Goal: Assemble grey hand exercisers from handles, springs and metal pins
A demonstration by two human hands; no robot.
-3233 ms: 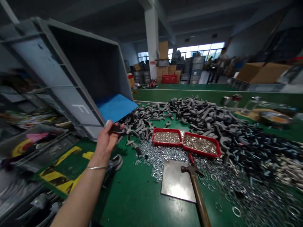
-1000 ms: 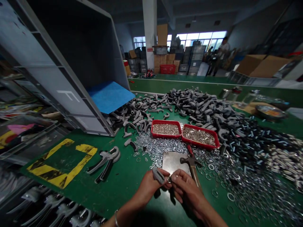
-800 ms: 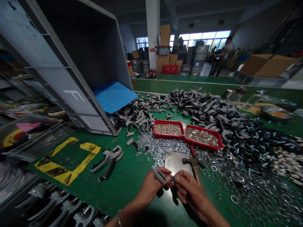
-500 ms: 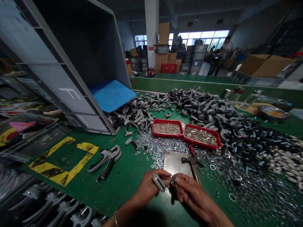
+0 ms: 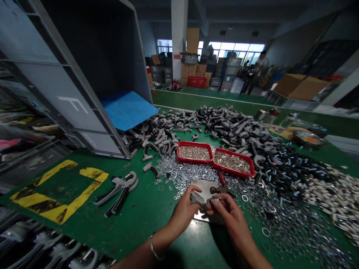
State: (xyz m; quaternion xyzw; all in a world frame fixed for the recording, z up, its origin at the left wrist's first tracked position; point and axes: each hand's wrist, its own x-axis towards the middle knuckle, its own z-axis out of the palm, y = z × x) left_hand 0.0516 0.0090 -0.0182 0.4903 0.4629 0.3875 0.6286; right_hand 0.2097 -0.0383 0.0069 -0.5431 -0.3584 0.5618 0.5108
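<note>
So: a small grey cast part (image 5: pixel 196 198) is held above a steel plate (image 5: pixel 203 185) near the desk's near edge by the left hand (image 5: pixel 183 213), with the fingers (image 5: pixel 187 198) wrapped around it. A small bright metal fitting (image 5: pixel 214 200) is pinched by the right hand (image 5: pixel 228 213), right up against the grey part. Both grips are closed and pressed toward each other. Whether the fitting is seated in the part cannot be told at this size.

A claw hammer (image 5: pixel 220 189) lies just past the right hand, at the plate's far right corner. As for progress, a jointed grey clamp (image 5: pixel 117 188) lies left of the hands on the green desk (image 5: pixel 84 239), and similar jointed pieces (image 5: pixel 42 243) are lined up along the near left edge. Much loose stock remains: grey cast parts (image 5: pixel 232 127) are heaped far off, and steel washers (image 5: pixel 179 175) are spread around two red trays (image 5: pixel 193 161) of small bright pins. A tilted grey crate (image 5: pixel 56 93) stands far left, with a blue sheet (image 5: pixel 126 110) at its mouth.
</note>
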